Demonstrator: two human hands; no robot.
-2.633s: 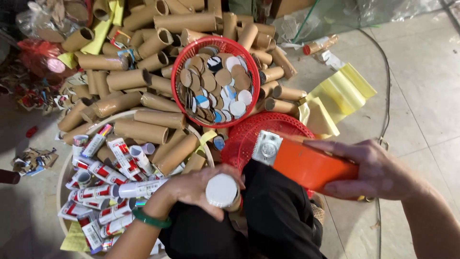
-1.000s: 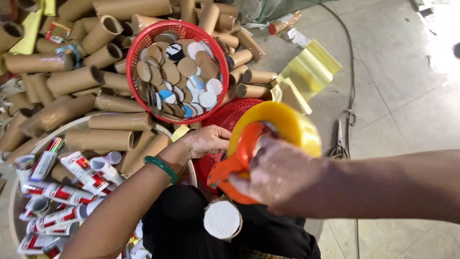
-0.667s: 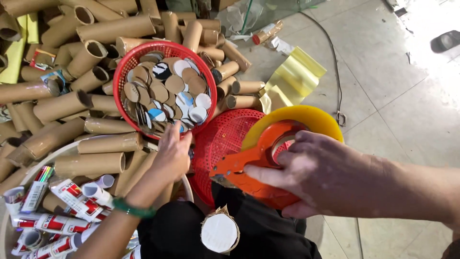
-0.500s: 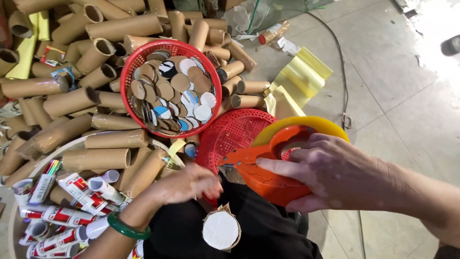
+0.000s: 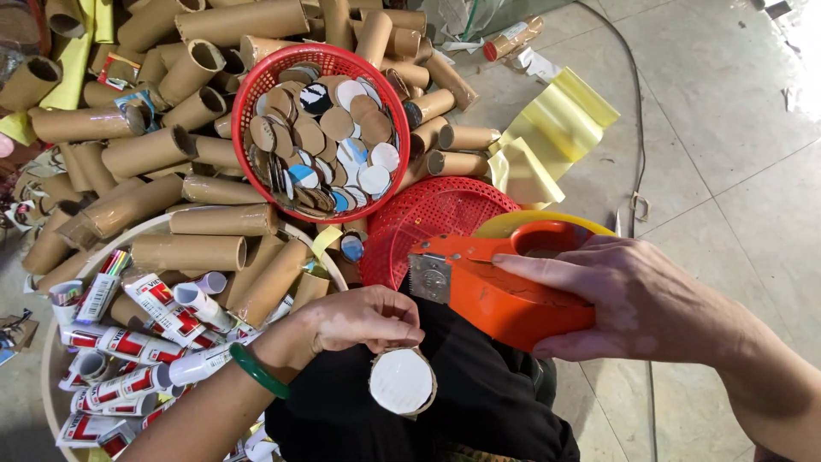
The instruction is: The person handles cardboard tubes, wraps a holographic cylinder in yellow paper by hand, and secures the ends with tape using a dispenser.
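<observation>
Clamped in the right hand (image 5: 650, 299), the orange tape dispenser (image 5: 496, 287) points its toothed end left. Left hand (image 5: 363, 318) fingers close over the upright tube's white disc cap (image 5: 402, 382), near and just left of that end, on the lap.

Head view, steeply down, close

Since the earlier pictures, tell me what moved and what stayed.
The left hand reached up to the red basket of discs, then drew back onto the white-capped tube in the lap. The right hand kept gripping the orange tape dispenser. The cardboard tubes stayed put.
</observation>
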